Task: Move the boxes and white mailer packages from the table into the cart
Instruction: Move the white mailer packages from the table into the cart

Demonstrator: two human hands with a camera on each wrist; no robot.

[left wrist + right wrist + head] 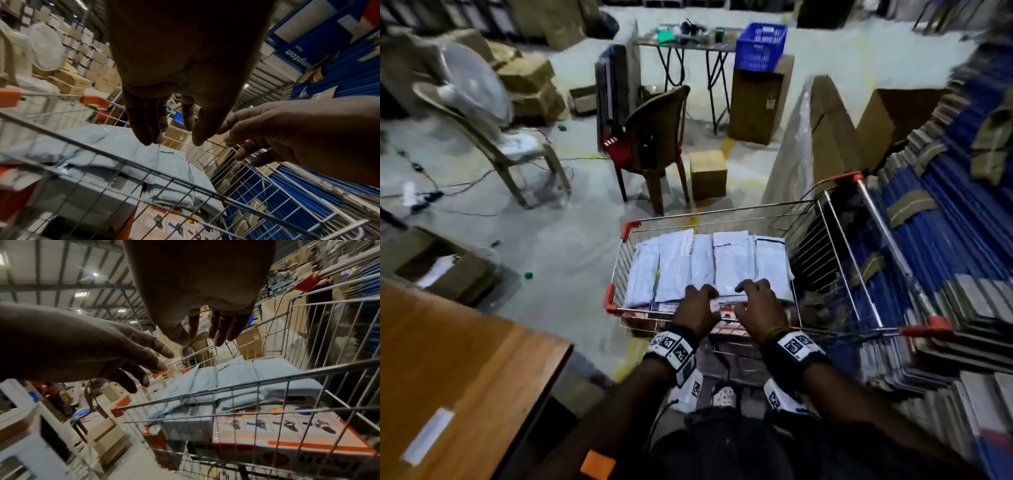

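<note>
A wire cart [722,209] with orange corners stands in front of me. Several white mailer packages [732,263] lie side by side across its top, over printed boxes [287,434] stacked beneath. My left hand [698,295] and right hand [753,288] reach over the cart's near rim, side by side, at the near ends of the mailers. In the left wrist view the left hand [172,136] has relaxed fingers that point down just above a mailer [123,146] and hold nothing. The right hand [200,340] is likewise loose and holds nothing. Whether the fingertips touch the mailers is unclear.
The wooden table [448,359] is at my lower left with a white label strip [428,435] on it. Stacks of blue boxes [945,212] crowd the cart's right side. Two plastic chairs [654,144], a small carton [708,174] and cables lie on the floor ahead.
</note>
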